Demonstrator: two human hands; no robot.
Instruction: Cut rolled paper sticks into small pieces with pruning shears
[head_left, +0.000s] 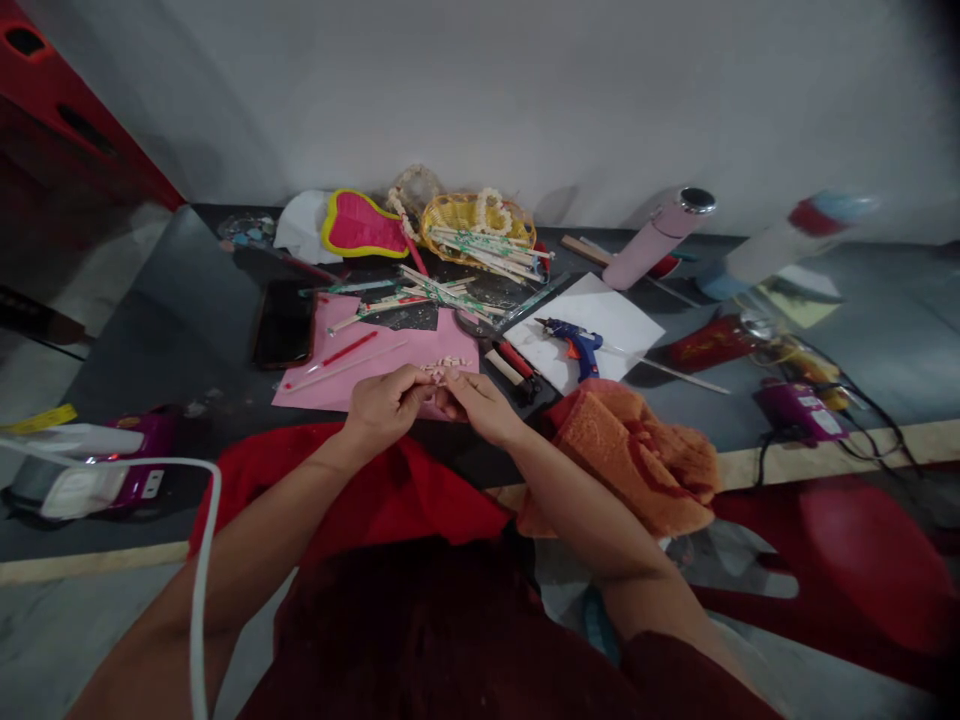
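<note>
Left hand (386, 402) and right hand (484, 402) pinched narrowly, contents unclear; the flat pink paper (330, 392) probably gathered small pale bits (450, 362).

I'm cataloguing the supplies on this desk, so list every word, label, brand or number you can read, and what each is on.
No text is readable.
Wrapped sticks: green print, too small to read.
Purple box on the right: white label, too blurred.
Red cylindrical container: yellowish markings, too blurred.
Yellow tag on the left: any print too small.
</note>
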